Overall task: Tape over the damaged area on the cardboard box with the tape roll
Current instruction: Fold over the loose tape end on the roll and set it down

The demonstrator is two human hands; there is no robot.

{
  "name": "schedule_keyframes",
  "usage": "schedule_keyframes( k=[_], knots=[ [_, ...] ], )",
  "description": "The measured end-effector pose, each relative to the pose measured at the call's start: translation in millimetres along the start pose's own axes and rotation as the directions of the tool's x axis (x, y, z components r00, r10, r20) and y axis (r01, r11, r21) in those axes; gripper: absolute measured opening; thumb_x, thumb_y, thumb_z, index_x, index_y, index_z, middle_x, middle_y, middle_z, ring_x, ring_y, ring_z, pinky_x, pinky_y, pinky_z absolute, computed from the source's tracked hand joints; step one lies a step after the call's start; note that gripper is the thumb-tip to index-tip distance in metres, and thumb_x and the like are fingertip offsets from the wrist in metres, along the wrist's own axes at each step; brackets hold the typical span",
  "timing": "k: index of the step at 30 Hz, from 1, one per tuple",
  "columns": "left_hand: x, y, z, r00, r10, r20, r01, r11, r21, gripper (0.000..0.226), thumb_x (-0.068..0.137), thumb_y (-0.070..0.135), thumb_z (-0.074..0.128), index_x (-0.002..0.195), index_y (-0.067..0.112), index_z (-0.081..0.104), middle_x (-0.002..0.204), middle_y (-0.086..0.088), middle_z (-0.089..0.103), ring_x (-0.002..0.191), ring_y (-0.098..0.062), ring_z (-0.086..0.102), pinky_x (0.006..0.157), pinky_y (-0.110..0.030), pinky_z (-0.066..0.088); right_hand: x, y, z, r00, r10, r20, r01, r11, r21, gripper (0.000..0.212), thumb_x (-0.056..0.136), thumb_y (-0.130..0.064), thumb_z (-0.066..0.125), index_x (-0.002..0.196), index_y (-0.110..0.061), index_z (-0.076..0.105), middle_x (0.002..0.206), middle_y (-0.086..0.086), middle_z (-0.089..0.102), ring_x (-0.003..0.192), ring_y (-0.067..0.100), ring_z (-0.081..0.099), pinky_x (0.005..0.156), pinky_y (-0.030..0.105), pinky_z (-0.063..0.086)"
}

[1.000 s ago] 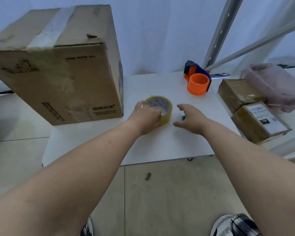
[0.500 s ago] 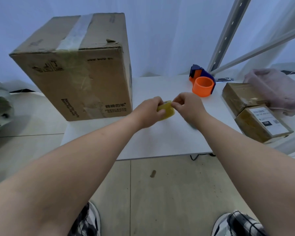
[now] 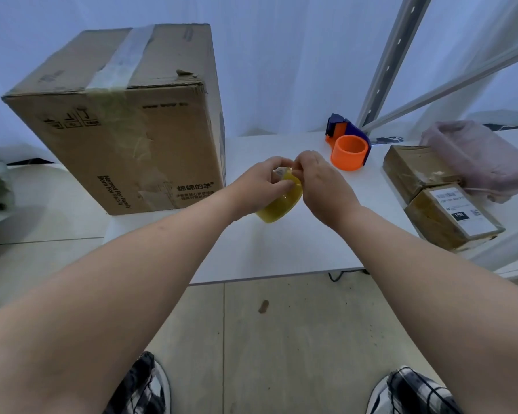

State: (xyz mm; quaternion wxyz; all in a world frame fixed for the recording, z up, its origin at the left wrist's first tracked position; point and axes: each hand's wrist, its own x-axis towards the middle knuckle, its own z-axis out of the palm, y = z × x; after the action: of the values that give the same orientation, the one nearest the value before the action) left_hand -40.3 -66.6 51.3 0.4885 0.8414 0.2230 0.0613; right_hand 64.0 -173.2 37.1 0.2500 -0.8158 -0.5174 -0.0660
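A large cardboard box (image 3: 126,135) stands on the left of the white table (image 3: 296,252). Its top front edge is torn near the right corner (image 3: 189,77), and old tape runs over the top. The yellowish tape roll (image 3: 281,204) is lifted above the table, just right of the box. My left hand (image 3: 257,186) grips the roll from the left. My right hand (image 3: 320,180) pinches at the roll's upper rim with its fingertips. The fingers hide much of the roll and its loose end.
An orange and blue tape dispenser (image 3: 349,147) sits behind the hands. Two small taped parcels (image 3: 434,192) and a pink bag (image 3: 476,156) lie at the right. A metal shelf frame (image 3: 392,61) rises behind. My shoes show on the floor below.
The roll lay on the table under my left hand; now both hands hold it raised, the right hand having come onto its rim. The view has shifted so the box sits more central.
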Motion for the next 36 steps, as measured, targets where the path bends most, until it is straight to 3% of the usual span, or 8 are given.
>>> schedule_keyframes(
  k=[6,10,16,22,29,33,36],
  knots=[
    [1,-5,-7,1.000,0.004,-0.008,-0.003,0.994,0.110,0.037,0.094,0.036,0.051,0.130,0.030,0.046,0.100,0.004,0.059,0.084,-0.012,0.053,0.058,-0.020,0.040,-1,0,-6,0.998,-0.014,0.054,0.018,0.998,-0.061,0.010,0.091,-0.004,0.049,0.097,-0.012,0.050,0.091,0.008,0.060,0.069,0.020,0.054,0.061,0.035,0.053],
    [3,-4,-3,0.997,0.036,-0.071,-0.023,0.985,0.172,0.037,0.093,0.036,0.052,0.129,0.029,0.046,0.107,0.000,0.061,0.090,-0.018,0.054,0.067,-0.026,0.041,3,1,-10,0.999,0.001,0.037,0.000,0.999,-0.045,0.007,0.091,-0.007,0.050,0.096,-0.012,0.052,0.091,0.007,0.060,0.071,0.019,0.054,0.056,0.025,0.044],
    [8,-6,-1,0.993,0.041,-0.109,-0.010,0.964,0.265,0.040,0.094,0.034,0.051,0.132,0.024,0.043,0.123,-0.008,0.059,0.093,-0.019,0.052,0.073,-0.031,0.042,5,-2,-8,1.000,0.005,0.010,-0.005,1.000,-0.027,0.008,0.092,-0.013,0.051,0.097,-0.009,0.055,0.100,0.008,0.055,0.080,0.018,0.052,0.067,0.031,0.051],
    [9,-12,-7,0.982,0.017,-0.189,0.044,0.947,0.317,0.038,0.096,0.035,0.048,0.130,0.020,0.045,0.123,-0.009,0.060,0.095,-0.023,0.055,0.073,-0.031,0.042,6,-9,-6,0.998,0.005,0.070,-0.009,0.998,0.060,0.008,0.094,-0.014,0.046,0.097,-0.010,0.052,0.095,0.009,0.059,0.076,0.020,0.054,0.067,0.033,0.050],
    [1,-8,-11,0.990,0.020,-0.142,0.003,0.987,0.163,0.029,0.093,0.040,0.053,0.111,0.018,0.055,0.089,0.000,0.059,0.080,-0.018,0.055,0.058,-0.022,0.041,10,-1,-4,0.973,0.212,0.093,-0.231,0.908,0.351,0.005,0.096,-0.015,0.040,0.095,-0.013,0.045,0.088,0.007,0.059,0.079,0.023,0.057,0.071,0.037,0.051],
    [-2,1,-7,0.994,0.009,-0.108,-0.008,1.000,0.004,0.027,0.094,0.035,0.050,0.113,0.017,0.058,0.105,-0.003,0.060,0.091,-0.018,0.054,0.069,-0.024,0.044,11,8,0,0.939,0.337,0.065,-0.326,0.816,0.476,0.006,0.095,-0.013,0.038,0.092,-0.013,0.044,0.080,0.001,0.053,0.077,0.020,0.053,0.068,0.034,0.047],
    [-5,3,-10,0.999,0.011,-0.037,-0.013,0.998,-0.060,0.024,0.094,0.029,0.051,0.116,0.020,0.058,0.096,0.004,0.058,0.087,-0.012,0.052,0.066,-0.022,0.043,13,11,-2,0.935,0.353,-0.016,-0.308,0.836,0.455,0.007,0.094,-0.010,0.041,0.092,-0.014,0.046,0.079,-0.003,0.051,0.077,0.019,0.053,0.064,0.031,0.045]
  ],
)
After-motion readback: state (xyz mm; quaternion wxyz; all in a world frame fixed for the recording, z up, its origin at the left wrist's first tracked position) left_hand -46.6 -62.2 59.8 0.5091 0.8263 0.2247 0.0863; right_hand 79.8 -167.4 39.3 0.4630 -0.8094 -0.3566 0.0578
